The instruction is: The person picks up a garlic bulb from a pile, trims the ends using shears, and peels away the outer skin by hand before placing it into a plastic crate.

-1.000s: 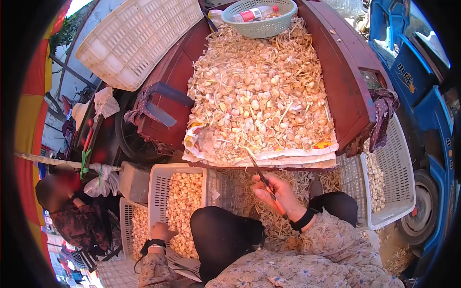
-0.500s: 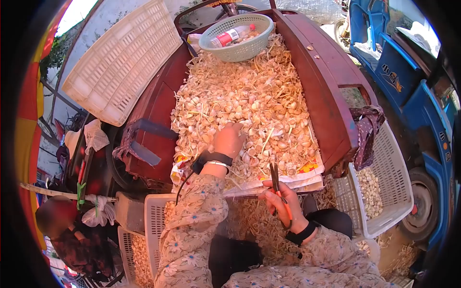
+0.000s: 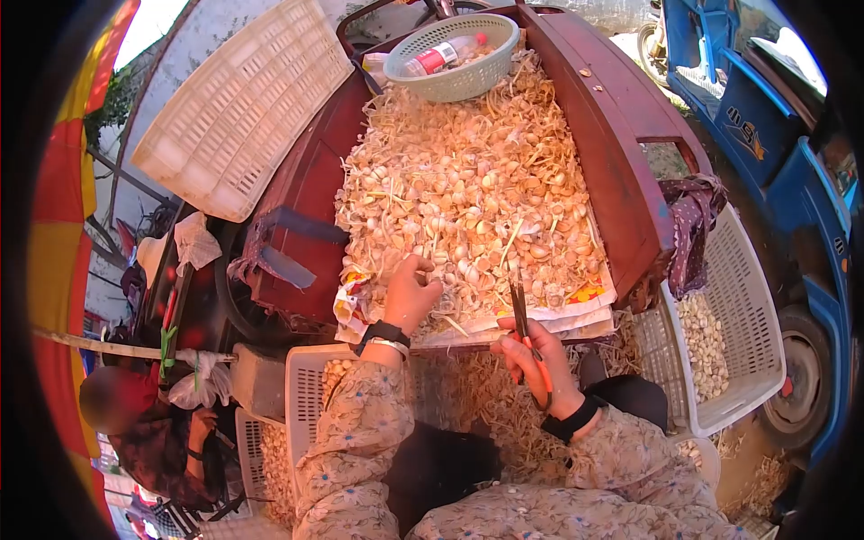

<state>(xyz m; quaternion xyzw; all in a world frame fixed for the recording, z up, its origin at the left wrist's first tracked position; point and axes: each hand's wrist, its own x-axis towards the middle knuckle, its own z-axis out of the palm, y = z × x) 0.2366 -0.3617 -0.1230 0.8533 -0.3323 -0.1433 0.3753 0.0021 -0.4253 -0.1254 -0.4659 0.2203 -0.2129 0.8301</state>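
Far left there's a red and yellow striped cloth (image 3: 58, 270) hanging down, and near it a seated co-worker in dark patterned clothes (image 3: 162, 459). Right by them a thin white plastic bag (image 3: 203, 382) dangles from a pale wooden pole (image 3: 99, 344). On the far side, a big off-white slatted plastic crate (image 3: 243, 112) leans at an angle against a dark red cart with raised side walls (image 3: 315, 184). Nearer, a white plastic crate with slotted sides (image 3: 306, 396) has pale garlic cloves (image 3: 335, 373) in it, partly hidden by the sleeve.

Left hand (image 3: 412, 295) is at the near left edge of the loose heap of papery, cream-coloured garlic (image 3: 468, 198) in the cart, fingers curled. Can't tell if it's got a clove or not. Far end of the heap: a pale green round plastic basket (image 3: 459, 85) with a clear red-capped bottle (image 3: 441, 56) lying inside.

Right hand (image 3: 540, 355) is just off the cart's near edge, gripping dark-bladed scissors with orange handles (image 3: 519, 310), tips pointing far, toward the garlic. Further right, another white crate (image 3: 751, 297) with cloves, then a blue vehicle (image 3: 810, 198).
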